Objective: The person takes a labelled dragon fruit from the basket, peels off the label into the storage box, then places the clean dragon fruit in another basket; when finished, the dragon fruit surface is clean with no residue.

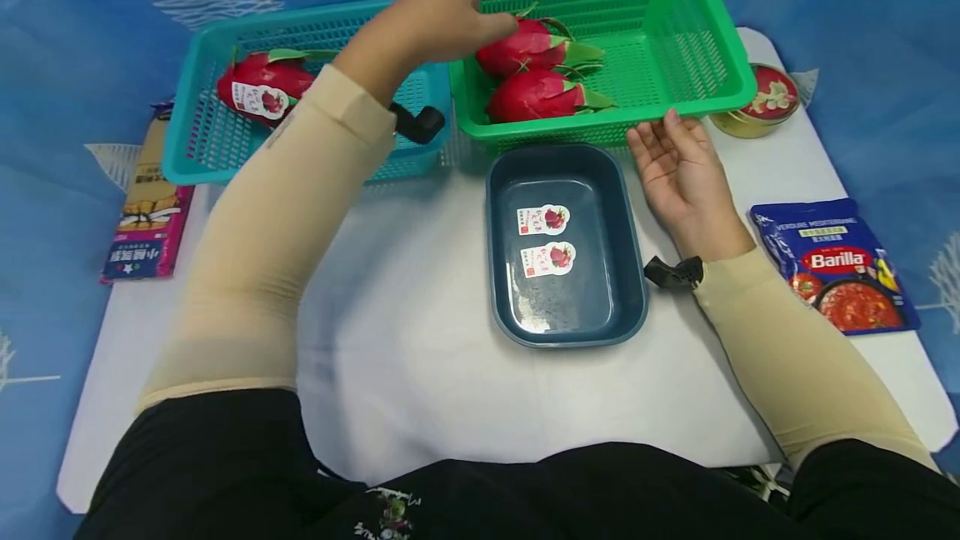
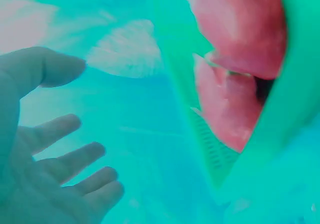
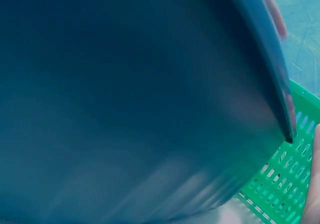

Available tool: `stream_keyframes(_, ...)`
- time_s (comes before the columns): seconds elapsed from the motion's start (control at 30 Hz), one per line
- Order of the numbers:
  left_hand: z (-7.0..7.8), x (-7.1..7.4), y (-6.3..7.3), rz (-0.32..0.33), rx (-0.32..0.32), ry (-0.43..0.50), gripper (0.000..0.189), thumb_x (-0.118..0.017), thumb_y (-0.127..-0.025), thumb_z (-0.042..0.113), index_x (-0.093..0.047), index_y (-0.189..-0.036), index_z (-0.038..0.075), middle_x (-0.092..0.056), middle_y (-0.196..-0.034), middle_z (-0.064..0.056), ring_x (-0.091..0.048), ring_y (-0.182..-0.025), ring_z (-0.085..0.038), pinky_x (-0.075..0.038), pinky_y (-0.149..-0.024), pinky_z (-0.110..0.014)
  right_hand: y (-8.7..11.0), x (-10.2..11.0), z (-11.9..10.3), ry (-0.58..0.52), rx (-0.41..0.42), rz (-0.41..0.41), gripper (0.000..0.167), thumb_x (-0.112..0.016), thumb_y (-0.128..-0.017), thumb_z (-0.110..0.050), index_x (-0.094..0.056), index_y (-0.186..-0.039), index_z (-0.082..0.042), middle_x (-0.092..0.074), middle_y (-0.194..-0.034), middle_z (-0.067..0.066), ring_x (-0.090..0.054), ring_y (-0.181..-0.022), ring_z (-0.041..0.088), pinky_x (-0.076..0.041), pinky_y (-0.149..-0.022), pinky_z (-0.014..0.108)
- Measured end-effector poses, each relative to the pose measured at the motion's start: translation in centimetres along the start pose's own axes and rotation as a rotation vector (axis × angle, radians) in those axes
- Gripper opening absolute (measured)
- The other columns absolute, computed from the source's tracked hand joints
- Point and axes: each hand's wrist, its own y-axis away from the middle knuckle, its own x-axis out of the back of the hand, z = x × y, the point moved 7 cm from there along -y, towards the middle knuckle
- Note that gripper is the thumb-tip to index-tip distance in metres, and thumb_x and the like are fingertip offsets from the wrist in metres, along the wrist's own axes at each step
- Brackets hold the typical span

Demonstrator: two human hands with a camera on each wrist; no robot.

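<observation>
A green basket [image 1: 697, 77] holds two dragon fruits [image 1: 536, 96]. My left hand [image 1: 453, 7] is over its left end, with fingers and thumb spread and nothing held; the left wrist view shows the spread fingers beside the basket. At the basket's near rim, my right hand [image 1: 686, 186] has its palm turned up, thumb over the rim and fingers below it. Just in front is a dark blue tray [image 1: 555, 307] with two dragon fruit stickers [image 1: 547, 259] inside. In the right wrist view, the tray [image 3: 125, 108] hides most of the right hand.
Left of the green basket stands a teal basket [image 1: 183, 132] with a dragon fruit [image 1: 258, 90] bearing a sticker. A pink-and-tan package [image 1: 146, 207] lies at the left edge. To the right are a round tin [image 1: 768, 98] and a blue Barilla pouch [image 1: 836, 265].
</observation>
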Motion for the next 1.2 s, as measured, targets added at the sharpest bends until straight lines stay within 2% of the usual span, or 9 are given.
stream_keyframes(0.13, 0.2, 2.3, 6.7, 0.261, -0.169, 0.029, 0.058, -0.065, -0.106, 0.029, -0.047, -0.157, 0.01, -0.045, -0.16, -0.003, -0.032, -0.148, -0.008, -0.026, -0.116, -0.021, 0.1, 0.3, -0.5, -0.01, 0.003, 0.002, 0.014, -0.065, -0.101, 0.006, -0.051, -0.105, 0.005, -0.061, -0.097, 0.023, -0.068, -0.089, 0.034, -0.06, -0.091, 0.044)
stream_keyframes(0.23, -0.7, 3.2, 11.9, 0.473, -0.338, 0.114, 0.045, -0.071, -0.102, 0.018, -0.059, -0.142, -0.001, -0.058, -0.145, -0.014, -0.047, -0.139, -0.016, -0.035, -0.116, -0.027, 0.2, 0.5, -0.7, -0.02, 0.006, -0.003, 0.014, -0.065, -0.1, 0.006, -0.052, -0.106, 0.005, -0.061, -0.097, 0.024, -0.068, -0.089, 0.034, -0.06, -0.091, 0.044)
stream_keyframes(0.3, -1.9, 3.3, 15.1, 0.596, -0.359, 0.212, 0.037, -0.073, -0.099, 0.008, -0.064, -0.133, -0.005, -0.064, -0.135, -0.016, -0.057, -0.129, -0.02, -0.044, -0.11, -0.03, 0.3, 0.5, -0.8, -0.024, 0.007, -0.01, 0.014, -0.065, -0.1, 0.006, -0.052, -0.106, 0.005, -0.061, -0.097, 0.024, -0.068, -0.09, 0.035, -0.06, -0.091, 0.044)
stream_keyframes(0.37, -3.6, 3.0, 18.0, 0.7, -0.31, 0.344, 0.029, -0.073, -0.096, -0.001, -0.067, -0.124, -0.008, -0.069, -0.125, -0.015, -0.063, -0.118, -0.023, -0.051, -0.103, -0.032, 0.3, 0.5, -0.9, -0.03, 0.006, -0.013, 0.014, -0.065, -0.1, 0.007, -0.052, -0.106, 0.005, -0.061, -0.097, 0.024, -0.068, -0.09, 0.035, -0.06, -0.091, 0.044)
stream_keyframes(0.53, -8.7, -1.2, 23.2, 0.87, 0.043, 0.752, 0.011, -0.068, -0.098, -0.004, -0.07, -0.108, -0.005, -0.07, -0.104, -0.012, -0.067, -0.094, -0.024, -0.055, -0.081, -0.03, 0.4, 0.5, -1.0, -0.037, 0.01, -0.018, 0.015, -0.065, -0.1, 0.008, -0.052, -0.106, 0.006, -0.061, -0.097, 0.025, -0.068, -0.09, 0.035, -0.06, -0.091, 0.045)
stream_keyframes(0.73, -11.5, -9.1, 25.0, 0.804, 0.348, 1.345, 0.007, -0.06, -0.105, 0.007, -0.057, -0.106, 0.001, -0.056, -0.097, -0.015, -0.056, -0.081, -0.022, -0.052, -0.066, -0.026, 0.4, 0.3, -0.8, -0.035, 0.005, -0.032, 0.016, -0.064, -0.1, 0.008, -0.051, -0.109, 0.006, -0.061, -0.098, 0.025, -0.068, -0.09, 0.036, -0.06, -0.091, 0.045)
stream_keyframes(0.93, -13.8, -11.1, 24.6, 0.84, 0.572, 1.741, 0.026, -0.055, -0.11, 0.023, -0.038, -0.123, 0.008, -0.042, -0.112, -0.008, -0.046, -0.096, -0.02, -0.049, -0.082, -0.03, 0.4, 0.4, -0.8, -0.016, 0.014, -0.043, 0.016, -0.063, -0.101, 0.007, -0.051, -0.111, 0.006, -0.061, -0.1, 0.025, -0.068, -0.091, 0.035, -0.059, -0.092, 0.044)
stream_keyframes(1.03, -15.0, -11.1, 24.7, 0.933, 0.589, 1.815, 0.032, -0.057, -0.11, 0.025, -0.037, -0.13, 0.01, -0.044, -0.119, -0.009, -0.051, -0.102, -0.021, -0.052, -0.092, -0.033, 0.4, 0.5, -0.7, -0.01, 0.014, -0.045, 0.016, -0.063, -0.101, 0.007, -0.05, -0.109, 0.006, -0.061, -0.1, 0.025, -0.068, -0.092, 0.035, -0.059, -0.093, 0.044)
stream_keyframes(1.2, -16.1, -10.7, 24.5, 1.018, 0.512, 1.885, 0.03, -0.058, -0.109, 0.019, -0.041, -0.13, 0.006, -0.047, -0.124, -0.013, -0.057, -0.105, -0.024, -0.052, -0.103, -0.039, 0.5, 0.5, -0.9, -0.013, 0.01, -0.04, 0.017, -0.065, -0.1, 0.007, -0.05, -0.107, 0.006, -0.061, -0.101, 0.025, -0.068, -0.093, 0.035, -0.058, -0.095, 0.044)
